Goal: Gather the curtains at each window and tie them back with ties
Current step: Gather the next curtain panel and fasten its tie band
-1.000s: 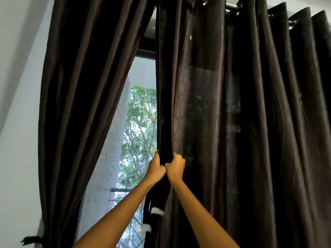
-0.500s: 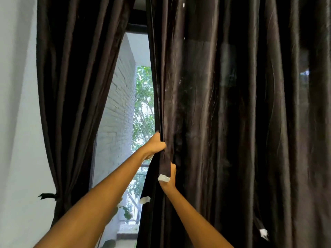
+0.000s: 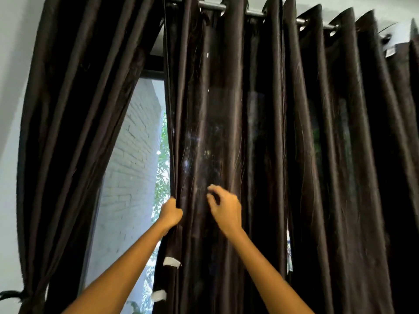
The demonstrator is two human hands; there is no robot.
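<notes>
**Right Curtain Panel: Gather Toward the Right**

The left hand (image 3: 170,213) grips the panel's leading edge, fingers curled round it. The right hand (image 3: 223,208) hovers just right, fingers loosely curled, holding nothing. The right curtain (image 3: 294,155) hangs vertically, its ungathered folds extending rightward along the rod (image 3: 254,12).

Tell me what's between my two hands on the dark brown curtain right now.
In the head view, only folds of the hanging dark brown curtain lie between the left hand and right hand.
</notes>
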